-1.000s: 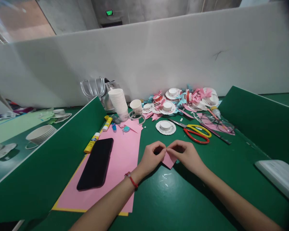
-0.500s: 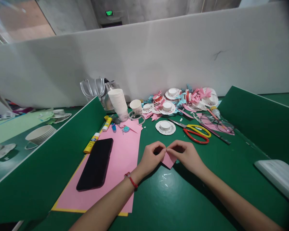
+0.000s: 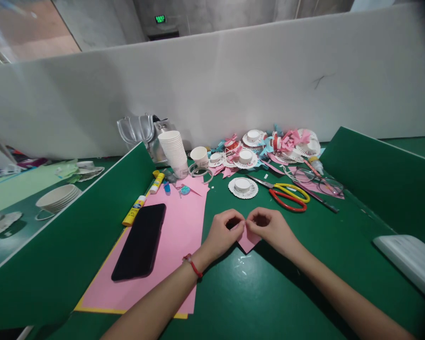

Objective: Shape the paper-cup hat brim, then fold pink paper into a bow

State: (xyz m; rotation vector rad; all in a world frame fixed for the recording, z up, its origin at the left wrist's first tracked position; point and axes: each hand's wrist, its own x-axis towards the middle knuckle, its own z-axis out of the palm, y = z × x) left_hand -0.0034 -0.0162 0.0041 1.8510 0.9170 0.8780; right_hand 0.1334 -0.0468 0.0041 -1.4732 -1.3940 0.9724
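Observation:
A small piece of pink paper (image 3: 247,242) is pinched between my two hands above the green table, one corner pointing toward me. My left hand (image 3: 226,230) grips its upper left side with thumb and fingertips. On the other side my right hand (image 3: 271,229) pinches the paper, the fingertips of both hands nearly touching. The paper's far part is hidden behind my fingers. Just beyond my hands lies a white fringed paper disc with a short cup-like piece (image 3: 242,187) at its centre. Scissors (image 3: 288,196) with red and yellow handles rest to its right, blades partly apart.
Pink sheets (image 3: 179,245) carry a black phone (image 3: 140,243). Glue sticks (image 3: 134,211) lie along the left green divider (image 3: 74,236). Stacked paper cups (image 3: 174,153), pink and blue paper decorations (image 3: 290,141) and glasses (image 3: 331,185) are at the back. A white object (image 3: 407,262) sits right.
The pink paper has turned slightly, its near corner now a little lower and further left. My right hand's fingertips have shifted slightly; both hands still pinch the paper.

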